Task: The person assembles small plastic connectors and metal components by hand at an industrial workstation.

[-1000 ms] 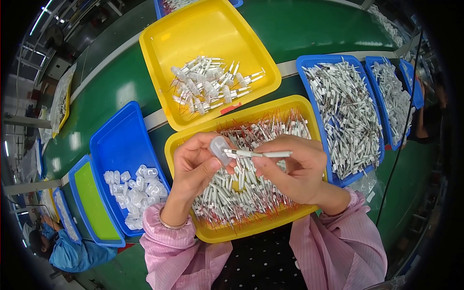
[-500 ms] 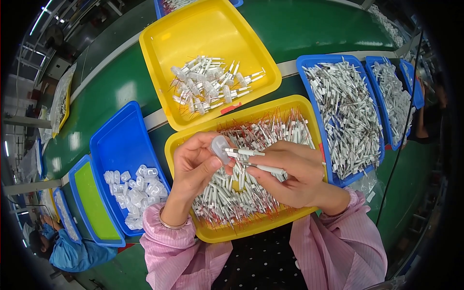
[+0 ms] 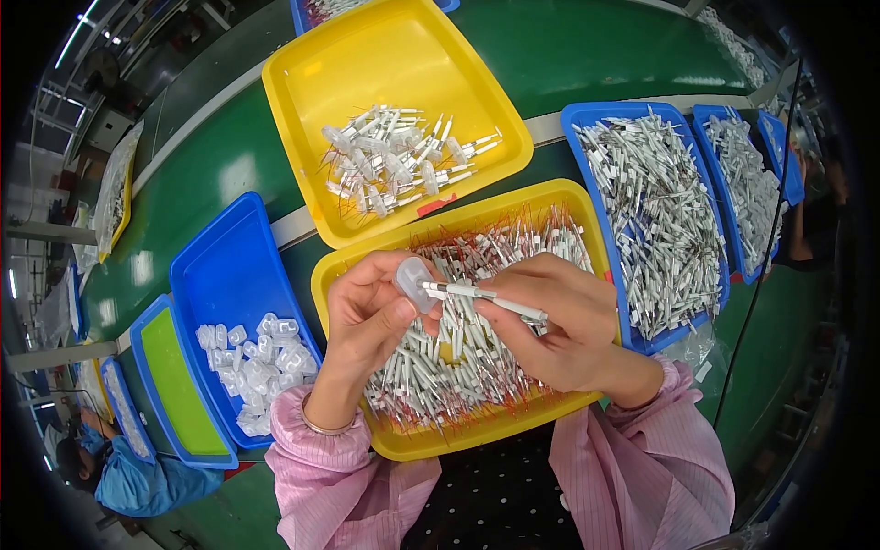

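Over the near yellow tray, my left hand pinches a translucent plastic cap between thumb and fingers, its rounded face turned up. My right hand grips a slim white rod with a metallic part near its front. This rod lines up with a shorter white piece whose tip meets the cap's right side; whether the two are joined I cannot tell. Beneath both hands lie many white rods with thin red wires.
Beyond stands a yellow tray with caps fitted on white rods. Left is a blue tray of loose translucent caps, beside a green-bottomed tray. Right, a blue tray is heaped with white rods. A person in blue sits far left.
My right hand has brought the rod in line with the short white piece at the cap; before, they were apart. The cap in my left hand has shifted slightly left.
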{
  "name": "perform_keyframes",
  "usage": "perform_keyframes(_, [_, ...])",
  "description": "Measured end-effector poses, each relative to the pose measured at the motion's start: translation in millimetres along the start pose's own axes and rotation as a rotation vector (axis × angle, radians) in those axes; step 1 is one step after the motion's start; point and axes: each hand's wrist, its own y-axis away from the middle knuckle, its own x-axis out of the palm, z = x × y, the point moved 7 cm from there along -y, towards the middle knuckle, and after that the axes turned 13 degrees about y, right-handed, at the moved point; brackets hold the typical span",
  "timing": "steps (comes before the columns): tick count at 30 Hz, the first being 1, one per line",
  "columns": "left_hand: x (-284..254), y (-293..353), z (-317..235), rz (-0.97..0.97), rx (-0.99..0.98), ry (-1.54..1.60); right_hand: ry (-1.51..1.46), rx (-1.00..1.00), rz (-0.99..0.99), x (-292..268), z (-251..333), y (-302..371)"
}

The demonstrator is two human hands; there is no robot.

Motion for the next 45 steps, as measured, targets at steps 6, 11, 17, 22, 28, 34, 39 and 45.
perform_keyframes(6, [0, 0, -1, -0.010, 0.007, 0.001, 0.024, -0.057, 0.043, 4, 12, 2])
perform_keyframes(11, [0, -1, -1, -0.009, 0.020, -0.022, -0.042, -0.067, 0.038, 5, 12, 1])
perform_keyframes(17, [0, -1, -1, -0.015, 0.023, 0.002, 0.014, -0.097, 0.045, 5, 12, 3])
perform_keyframes(22, [0, 0, -1, 0.011, 0.011, -0.028, 0.107, -0.118, 0.046, 2, 12, 6])
perform_keyframes(28, [0, -2, -2, 0.016, 0.040, -0.060, 0.096, -0.195, 0.069, 8, 17, 11])
perform_keyframes(34, [1, -2, -1, 0.023, 0.034, -0.052, 0.031, -0.092, 0.115, 8, 13, 5])
perform_keyframes(39, [7, -1, 3, 0.046, 0.018, -0.040, -0.120, 0.080, 0.037, 12, -9, 9])
perform_keyframes(45, [0, 2, 6, -0.053, 0.060, -0.047, -0.484, 0.386, 0.147, 30, -29, 15])
